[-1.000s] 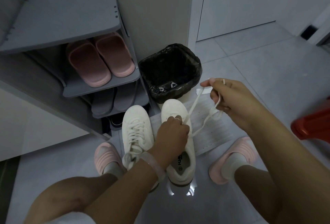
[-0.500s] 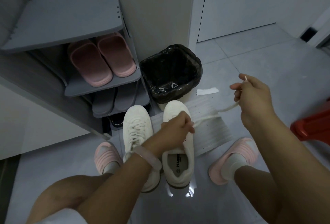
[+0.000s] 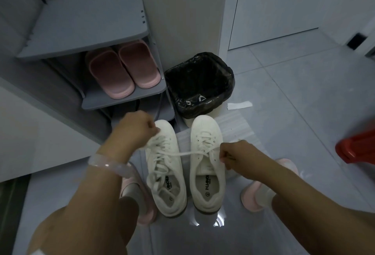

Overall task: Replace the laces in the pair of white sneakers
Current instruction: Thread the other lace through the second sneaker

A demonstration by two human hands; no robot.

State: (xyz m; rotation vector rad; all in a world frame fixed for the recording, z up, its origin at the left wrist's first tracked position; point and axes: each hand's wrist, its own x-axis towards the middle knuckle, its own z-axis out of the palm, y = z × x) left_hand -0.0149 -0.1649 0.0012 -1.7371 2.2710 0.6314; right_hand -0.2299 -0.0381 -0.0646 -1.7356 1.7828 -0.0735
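Fingers of the right hand pinch one end of a white lace, low centre of the frame; the left hand, curled at the toe of the left sneaker, appears to hold the other end, though I cannot see its grip clearly; the lace runs taut between them, across both shoes. I judge the task at an early-to-middle stage: the left sneaker carries loose, slack lacing; the right sneaker shows bare eyelets, no lace threaded; whether the stretched lace is old or new I cannot tell. Both sneakers stand side by side on the glossy tiled floor, toes toward the upper frame; uppers smooth, matte white, soles darker; lace flat and woven. A bin lined with crinkled black plastic stands just beyond.
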